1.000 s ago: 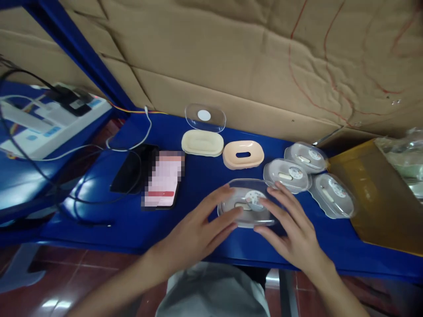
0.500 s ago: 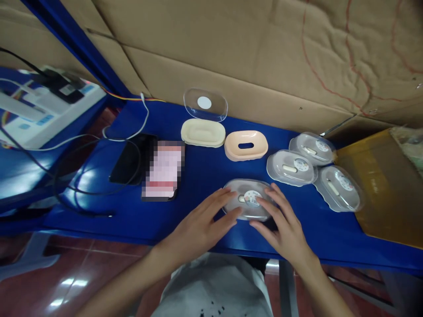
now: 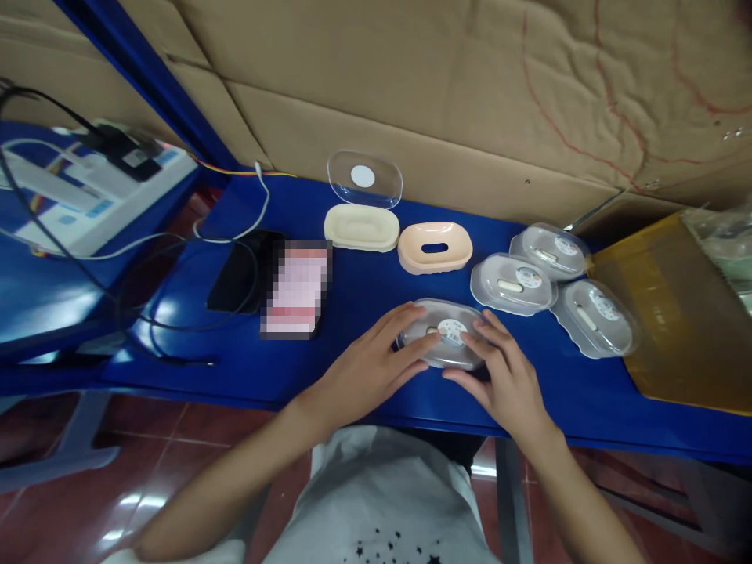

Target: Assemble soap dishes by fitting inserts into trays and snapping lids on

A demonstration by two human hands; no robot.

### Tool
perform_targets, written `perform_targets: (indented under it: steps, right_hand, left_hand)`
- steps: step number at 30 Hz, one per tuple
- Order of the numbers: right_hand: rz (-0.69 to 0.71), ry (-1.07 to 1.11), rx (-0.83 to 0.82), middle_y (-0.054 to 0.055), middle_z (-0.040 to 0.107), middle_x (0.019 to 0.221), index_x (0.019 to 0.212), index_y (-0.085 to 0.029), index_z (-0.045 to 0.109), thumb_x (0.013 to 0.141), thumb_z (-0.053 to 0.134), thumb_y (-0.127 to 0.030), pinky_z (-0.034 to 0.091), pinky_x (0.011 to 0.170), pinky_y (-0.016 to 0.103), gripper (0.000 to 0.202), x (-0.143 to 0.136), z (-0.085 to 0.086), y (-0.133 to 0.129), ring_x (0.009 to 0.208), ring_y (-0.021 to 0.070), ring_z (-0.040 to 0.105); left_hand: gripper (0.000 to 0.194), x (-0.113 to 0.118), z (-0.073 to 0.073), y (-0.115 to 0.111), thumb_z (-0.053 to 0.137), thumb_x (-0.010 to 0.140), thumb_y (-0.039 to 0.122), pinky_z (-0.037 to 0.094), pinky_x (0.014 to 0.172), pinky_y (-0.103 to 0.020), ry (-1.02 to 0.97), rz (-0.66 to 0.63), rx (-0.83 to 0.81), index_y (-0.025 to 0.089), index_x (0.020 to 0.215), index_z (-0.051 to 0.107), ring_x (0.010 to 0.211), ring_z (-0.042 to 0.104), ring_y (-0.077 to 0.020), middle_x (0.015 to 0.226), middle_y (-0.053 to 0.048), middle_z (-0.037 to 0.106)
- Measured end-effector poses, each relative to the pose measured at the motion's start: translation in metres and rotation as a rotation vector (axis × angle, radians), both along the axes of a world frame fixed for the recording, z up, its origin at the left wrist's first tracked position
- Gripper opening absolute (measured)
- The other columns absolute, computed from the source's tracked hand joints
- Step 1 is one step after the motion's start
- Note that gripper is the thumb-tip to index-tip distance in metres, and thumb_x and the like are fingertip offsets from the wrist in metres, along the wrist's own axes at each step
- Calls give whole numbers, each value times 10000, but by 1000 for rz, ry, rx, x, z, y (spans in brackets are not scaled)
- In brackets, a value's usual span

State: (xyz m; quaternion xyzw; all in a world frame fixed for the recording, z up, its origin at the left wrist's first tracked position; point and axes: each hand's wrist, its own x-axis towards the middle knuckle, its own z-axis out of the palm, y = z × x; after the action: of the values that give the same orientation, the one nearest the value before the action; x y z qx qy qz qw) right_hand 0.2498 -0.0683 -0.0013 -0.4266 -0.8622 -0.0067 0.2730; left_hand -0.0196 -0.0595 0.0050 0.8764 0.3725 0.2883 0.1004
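Left hand fingertip shifted inward toward round white sticker atop grey oval clear-lidded plastic case, on blue tabletop between hands. Left fingers apart at case's 9 o'clock; right hand fingers apart, 3 o'clock. Peach oval dish at 12.

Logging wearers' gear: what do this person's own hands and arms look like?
The left hand and right hand are bare, with no gloves, rings or watch visible. Both forearms are uncovered; a pale edge at lower left may be a sleeve.
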Motion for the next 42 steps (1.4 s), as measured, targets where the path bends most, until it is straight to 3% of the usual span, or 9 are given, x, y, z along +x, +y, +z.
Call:
perform_targets:
  steps: [5,14,19,24,29,32,36,39,42]
  right_hand:
    - [55,-107,-70,211,629,1450,1587,-206,437,1048,675,-391,660,1052,553,618,7,7,0,1548,409,482]
    - [83,-77,-79,186,601,1526,1680,-278,348,1043,686,-319,607,1128,560,723,26,-1,-1,1580,367,443]
    - [133,17,-166,120,542,1630,1706,-373,319,1041,695,-292,540,1204,570,768,41,-1,-2,1580,330,450]
    - [121,29,-109,66,546,1652,1702,-410,328,1017,727,-229,521,1226,579,813,48,-5,-2,1565,325,471]
    - [110,-2,-88,72,553,1646,1716,-412,285,1030,711,-241,536,1220,571,826,44,-4,-1,1569,319,468]
    - [101,-29,-77,107,580,1613,1721,-369,294,1038,700,-259,554,1200,567,802,46,0,-2,1569,325,471]
    - [-11,-75,-28,134,636,1546,1680,-318,403,1024,720,-290,571,1153,589,729,66,2,-12,1513,355,542]
    - [-168,-98,11,134,652,1528,1632,-303,479,1015,720,-330,556,1142,593,663,89,3,-26,1464,372,590]
    - [-321,-136,53,152,640,1536,1601,-277,515,1028,681,-382,505,1164,642,605,103,7,-40,1470,407,572]
  left_hand:
    - [391,-1,0,1,614,1089,296,563,1179,-580,-1,-18,2,232,1472,574,1509,534,-348,1518,-180,573]
    - [375,9,-12,5,643,1074,268,569,1169,-578,-75,-44,26,239,1444,591,1500,531,-333,1473,-158,582]
    - [393,14,-8,8,617,1089,288,568,1168,-582,-22,-72,63,227,1472,555,1498,539,-346,1492,-179,574]
    - [400,15,-5,12,612,1093,289,567,1176,-570,26,-79,91,239,1485,547,1510,536,-343,1518,-172,578]
    - [401,16,-7,12,622,1086,282,560,1183,-576,16,-85,83,249,1481,562,1521,526,-341,1523,-169,585]
    - [419,16,-2,14,611,1093,311,551,1191,-572,33,-112,50,233,1500,547,1522,525,-342,1559,-184,557]
    - [430,11,18,38,571,1109,315,502,1228,-576,83,-87,8,232,1530,534,1541,500,-349,1658,-189,474]
    - [485,7,30,75,599,1082,259,429,1265,-600,163,59,12,216,1557,516,1583,429,-385,1715,-202,392]
    - [597,9,30,111,692,1029,295,363,1273,-636,276,189,-27,148,1572,494,1590,390,-433,1706,-260,380]
